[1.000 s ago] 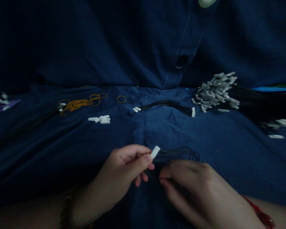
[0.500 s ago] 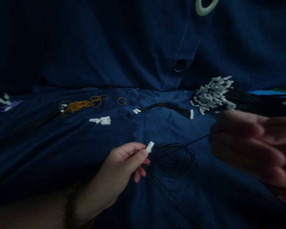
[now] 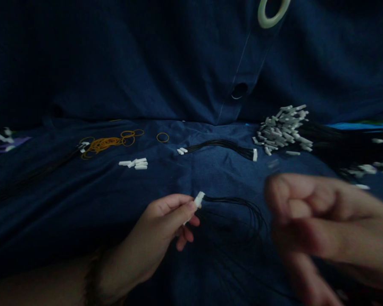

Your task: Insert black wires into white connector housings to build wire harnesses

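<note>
My left hand (image 3: 166, 221) pinches a white plastic connector (image 3: 199, 198) between thumb and fingers. Thin black wires (image 3: 242, 201) run from it to the right in a loop, and more hang below, hard to see in the dark. To the right, my right hand (image 3: 328, 225) is raised close to the camera and blurred, its fingers curled and pressed together. A faint, smeared pale thing (image 3: 273, 163) shows just above its fingertips; whether the hand holds it I cannot make out.
Behind the hands, a bundled wire harness (image 3: 223, 144) lies on dark blue cloth (image 3: 166, 180). Left of it are loose white connectors (image 3: 135, 163) and orange rubber bands (image 3: 107, 143). A heap of white connector ends (image 3: 284, 129) on black wires lies at right. A pale ring (image 3: 272, 19) hangs above.
My right hand has turned over, its fingers now curled, and come slightly left and lower. The wire stretched towards it is no longer visible. My left hand keeps the connector, nearly still.
</note>
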A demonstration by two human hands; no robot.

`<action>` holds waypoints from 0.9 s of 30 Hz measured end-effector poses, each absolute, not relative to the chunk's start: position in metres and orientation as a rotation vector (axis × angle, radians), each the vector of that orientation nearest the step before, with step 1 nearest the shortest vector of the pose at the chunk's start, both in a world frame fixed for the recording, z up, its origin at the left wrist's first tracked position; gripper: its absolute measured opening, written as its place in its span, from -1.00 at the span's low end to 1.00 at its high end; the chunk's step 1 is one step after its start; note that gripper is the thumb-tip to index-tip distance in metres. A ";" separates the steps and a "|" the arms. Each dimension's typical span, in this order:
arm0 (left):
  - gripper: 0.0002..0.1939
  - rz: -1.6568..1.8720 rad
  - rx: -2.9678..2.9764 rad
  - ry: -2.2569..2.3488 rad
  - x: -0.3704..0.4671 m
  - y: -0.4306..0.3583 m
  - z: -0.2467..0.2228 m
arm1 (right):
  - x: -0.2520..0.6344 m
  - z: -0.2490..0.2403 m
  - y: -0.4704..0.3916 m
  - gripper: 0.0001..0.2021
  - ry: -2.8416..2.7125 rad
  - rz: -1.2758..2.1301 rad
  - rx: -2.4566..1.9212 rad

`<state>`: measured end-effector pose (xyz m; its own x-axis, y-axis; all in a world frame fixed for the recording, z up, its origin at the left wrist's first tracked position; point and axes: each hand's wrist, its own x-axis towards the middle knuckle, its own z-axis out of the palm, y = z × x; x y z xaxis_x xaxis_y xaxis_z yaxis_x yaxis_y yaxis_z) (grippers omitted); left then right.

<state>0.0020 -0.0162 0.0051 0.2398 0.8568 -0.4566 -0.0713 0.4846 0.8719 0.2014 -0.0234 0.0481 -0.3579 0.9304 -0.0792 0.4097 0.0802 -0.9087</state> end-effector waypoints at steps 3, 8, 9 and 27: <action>-0.80 0.699 0.789 1.113 0.003 -0.020 0.005 | 0.189 0.040 -0.027 -0.79 -1.636 1.918 -1.170; -0.83 0.652 0.775 1.062 0.003 -0.022 0.006 | 0.185 0.025 -0.022 -0.83 -1.756 1.840 -1.270; -0.83 0.651 0.768 1.064 0.002 -0.021 0.006 | 0.186 0.024 -0.022 -0.82 -1.776 1.820 -1.273; -0.82 0.666 0.745 1.064 0.001 -0.020 0.006 | 0.188 0.023 -0.024 -0.80 -1.834 1.767 -1.331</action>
<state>0.0013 -0.0198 0.0063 0.3422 0.7846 -0.5171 -0.1225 0.5829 0.8033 0.1876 -0.0242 0.0227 -0.5429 0.7437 -0.3901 0.4177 -0.1639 -0.8937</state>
